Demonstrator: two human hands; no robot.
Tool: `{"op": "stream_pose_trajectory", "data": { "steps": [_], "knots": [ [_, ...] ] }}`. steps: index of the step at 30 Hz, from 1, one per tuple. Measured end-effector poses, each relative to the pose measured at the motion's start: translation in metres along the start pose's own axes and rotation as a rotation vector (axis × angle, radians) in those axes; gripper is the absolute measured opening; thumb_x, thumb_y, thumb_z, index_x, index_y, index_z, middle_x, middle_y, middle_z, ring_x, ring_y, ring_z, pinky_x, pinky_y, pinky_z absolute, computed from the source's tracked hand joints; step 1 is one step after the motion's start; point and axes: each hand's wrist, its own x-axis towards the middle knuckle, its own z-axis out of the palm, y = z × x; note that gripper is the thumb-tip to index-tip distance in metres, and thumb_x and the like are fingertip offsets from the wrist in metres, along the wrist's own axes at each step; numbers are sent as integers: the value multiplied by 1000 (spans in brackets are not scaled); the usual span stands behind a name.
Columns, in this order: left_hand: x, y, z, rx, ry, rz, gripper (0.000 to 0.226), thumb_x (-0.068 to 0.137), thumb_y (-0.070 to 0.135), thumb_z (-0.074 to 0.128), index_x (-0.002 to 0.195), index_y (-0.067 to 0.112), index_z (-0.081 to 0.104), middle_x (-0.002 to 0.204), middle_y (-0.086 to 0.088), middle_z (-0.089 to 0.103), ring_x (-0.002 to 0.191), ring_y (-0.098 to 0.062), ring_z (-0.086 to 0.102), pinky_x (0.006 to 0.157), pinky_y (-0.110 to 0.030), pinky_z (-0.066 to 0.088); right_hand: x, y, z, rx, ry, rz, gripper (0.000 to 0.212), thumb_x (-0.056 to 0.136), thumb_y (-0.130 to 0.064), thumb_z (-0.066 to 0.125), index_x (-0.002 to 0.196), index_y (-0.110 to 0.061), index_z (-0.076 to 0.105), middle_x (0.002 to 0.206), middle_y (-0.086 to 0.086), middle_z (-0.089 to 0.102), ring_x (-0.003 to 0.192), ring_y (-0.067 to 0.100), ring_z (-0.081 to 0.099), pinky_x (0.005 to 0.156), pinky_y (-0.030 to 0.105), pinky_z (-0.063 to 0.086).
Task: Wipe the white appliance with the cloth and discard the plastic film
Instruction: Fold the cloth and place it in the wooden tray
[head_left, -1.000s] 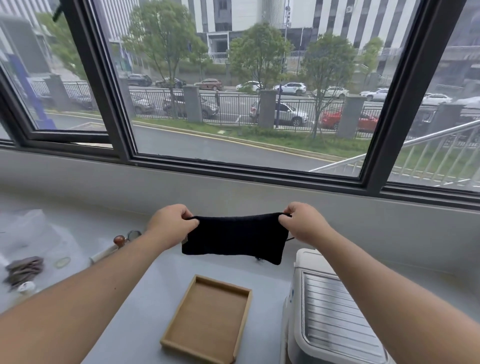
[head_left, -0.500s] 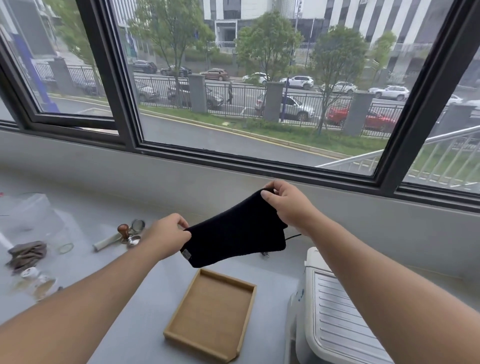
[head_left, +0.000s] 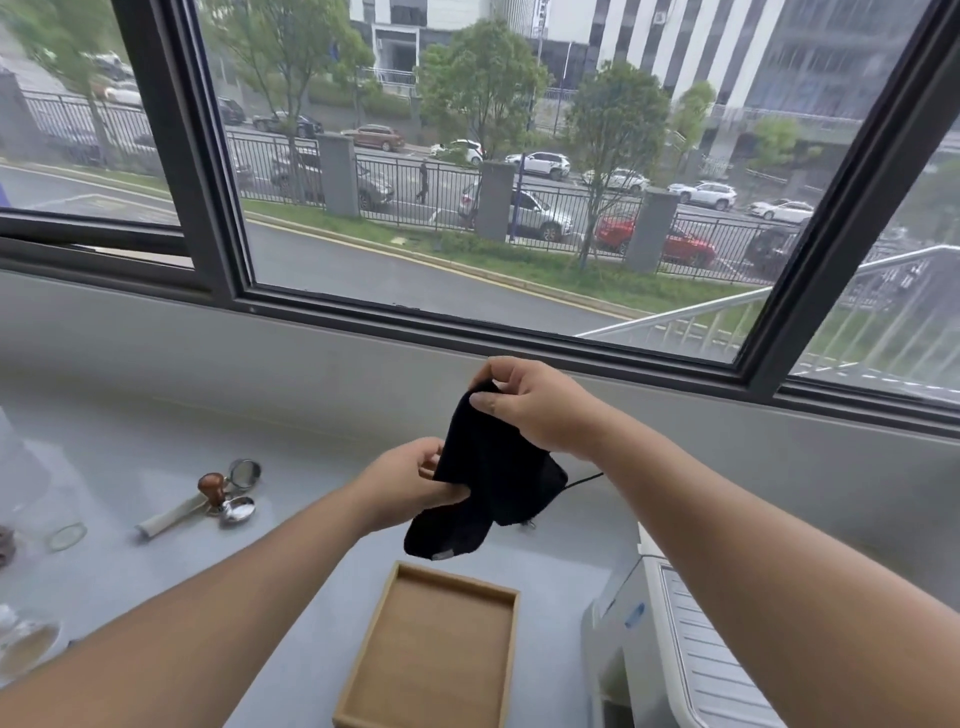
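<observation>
Appliance (head_left: 675, 639), white, is seen right of the wooden tray (head_left: 431, 649). Black cloth (head_left: 493, 478) is held in the air above the tray, pinched at its top by the right hand (head_left: 535, 405) and gripped lower down by the left hand (head_left: 410, 478).
</observation>
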Motion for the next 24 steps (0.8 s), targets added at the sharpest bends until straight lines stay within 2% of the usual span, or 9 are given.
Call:
{"op": "stream_pose_trajectory", "data": {
  "steps": [3, 5, 7, 11, 14, 17, 19, 22, 24],
  "knots": [
    [18, 1, -1, 124, 58, 46, 4, 87, 28, 67, 89, 25, 70, 87, 4, 78, 89, -19, 74, 79, -38, 57, -1, 4, -3, -29, 27, 40, 9, 99, -35, 64, 93, -39, 69, 83, -7, 77, 71, 15, 73, 59, 32, 59],
    [28, -2, -5, 213, 93, 18, 13, 91, 30, 66, 79, 24, 64, 78, 5, 72, 80, -21, 68, 68, -34, 48, -3, 10, -7, -62, 76, 74, 9, 99, -35, 65, 92, -39, 69, 85, -5, 77, 75, 23, 73, 66, 42, 61],
    [37, -6, -8, 251, 106, -9, 17, 93, 34, 66, 78, 27, 64, 79, 8, 71, 78, -16, 66, 65, -31, 46, -8, 18, -10, -59, 117, 103, 10, 99, -33, 65, 91, -38, 70, 87, -9, 77, 76, 26, 73, 68, 44, 62],
    [51, -5, -13, 142, 131, -46, 11, 94, 31, 67, 87, 25, 72, 85, 5, 76, 84, -17, 70, 69, -32, 52, -23, 30, -2, 12, 124, 141, 13, 97, -28, 68, 90, -37, 72, 78, -13, 74, 67, 9, 70, 62, 25, 56],
    [60, 0, -14, -28, 152, -54, 13, 97, 16, 64, 92, 24, 74, 89, 2, 76, 85, -17, 70, 67, -28, 51, -34, 37, 16, -37, 5, 185, 13, 91, -28, 73, 90, -40, 75, 72, -20, 71, 62, -2, 63, 58, 11, 48],
    [64, 8, -14, -144, 108, -43, 28, 95, 2, 54, 96, 20, 75, 88, 0, 77, 80, -16, 69, 62, -26, 51, -40, 39, 36, -154, -199, 244, 13, 87, -35, 75, 96, -45, 76, 81, -26, 72, 71, -4, 66, 58, 9, 47],
    [65, 13, -16, -207, 45, -29, 35, 95, -2, 48, 100, 19, 75, 89, -3, 78, 79, -18, 69, 62, -27, 52, -38, 41, 44, -173, -242, 284, 14, 85, -42, 75, 99, -42, 76, 87, -26, 73, 79, -1, 69, 65, 17, 56],
    [66, 17, -25, -360, -65, -30, 34, 101, 0, 46, 102, 16, 76, 94, -12, 79, 78, -22, 73, 66, -32, 57, -29, 46, 45, -141, 57, 327, 16, 82, -48, 73, 93, -36, 72, 89, -17, 74, 82, 2, 69, 78, 35, 62],
    [65, 19, -34, -472, -138, -32, 27, 103, 6, 51, 104, 15, 76, 96, -13, 79, 81, -25, 75, 67, -34, 59, -24, 52, 43, -98, 324, 362, 32, 77, -58, 73, 100, -39, 60, 102, -14, 67, 93, 3, 64, 77, 32, 56]
  ]
}}
